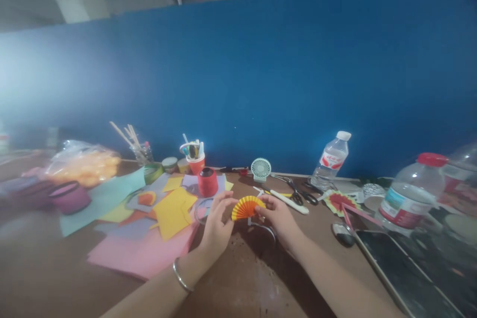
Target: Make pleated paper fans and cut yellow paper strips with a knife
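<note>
A small pleated paper fan (247,207), orange and yellow, is spread in a half circle above the brown table. My right hand (279,216) pinches its right end between thumb and fingers. At the fan's left end, my left hand (219,223) has its fingers curved and closed on the edge; the exact contact of the thumb is hard to make out. Just beneath the fan lies a thin white curved strip (265,228). A red thread spool (207,182) stands behind my left hand, and a clear tape roll (203,209) is beside it.
Coloured paper sheets (143,253) spread to the left. Behind lie scissors (296,194), a white-handled tool (290,202) and a small fan device (261,170). Bottles (330,161), a pleated paper flower (340,202) and a dark phone-like slab (402,268) are at right. A blue partition (238,84) closes the back.
</note>
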Tool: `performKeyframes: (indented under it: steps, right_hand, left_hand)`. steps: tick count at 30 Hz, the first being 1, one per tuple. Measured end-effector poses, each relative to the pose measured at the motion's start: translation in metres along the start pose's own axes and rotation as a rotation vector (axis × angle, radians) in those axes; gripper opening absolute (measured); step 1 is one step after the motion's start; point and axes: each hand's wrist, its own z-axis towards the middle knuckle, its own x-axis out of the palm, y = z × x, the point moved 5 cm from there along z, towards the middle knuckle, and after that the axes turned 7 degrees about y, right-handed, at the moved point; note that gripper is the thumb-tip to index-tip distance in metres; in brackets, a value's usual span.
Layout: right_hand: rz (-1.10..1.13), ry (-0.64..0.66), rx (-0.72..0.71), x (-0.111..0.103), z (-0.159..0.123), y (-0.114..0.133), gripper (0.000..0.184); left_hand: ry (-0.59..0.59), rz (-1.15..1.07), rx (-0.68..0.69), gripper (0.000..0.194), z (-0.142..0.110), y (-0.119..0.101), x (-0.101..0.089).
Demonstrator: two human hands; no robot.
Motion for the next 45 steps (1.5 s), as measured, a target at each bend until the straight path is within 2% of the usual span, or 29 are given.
performKeyframes:
  steps: [4, 10, 18, 23, 31, 35, 41, 45]
  right_hand:
    - [-0.016, -0.125, -0.095, -0.015, 0.003, 0.005, 0.034]
    - [0.030, -0.228, -0.170, -0.033, 0.008, 0.007, 0.032]
    - [0.255, -0.270, -0.177, -0.045, 0.013, -0.007, 0.030]
    - [0.380, -0.265, -0.125, -0.049, 0.017, -0.016, 0.033]
    - [0.340, -0.296, -0.097, -0.053, 0.020, -0.019, 0.034]
    - [0.269, -0.325, -0.100, -0.056, 0.019, -0.019, 0.033]
    - [0.175, -0.305, -0.077, -0.052, 0.015, -0.015, 0.029]
    - [0.189, -0.196, -0.057, -0.035, 0.014, -0.006, 0.028]
  left_hand:
    - [-0.077, 0.023, -0.048, 0.034, 0.001, 0.009, -0.003]
    - [-0.049, 0.059, -0.077, 0.028, 0.002, 0.025, -0.002]
    - [0.010, 0.099, -0.050, 0.023, 0.002, 0.026, -0.001]
    - [0.047, 0.109, -0.035, 0.022, 0.002, 0.027, 0.001]
    - [0.095, 0.175, -0.009, 0.020, 0.002, 0.020, 0.003]
    - [0.211, 0.223, 0.056, 0.023, -0.003, 0.008, 0.011]
    - [0.491, 0.288, 0.284, 0.024, -0.027, -0.035, 0.035]
    - [0.667, 0.511, 0.549, 0.011, -0.053, -0.062, 0.058]
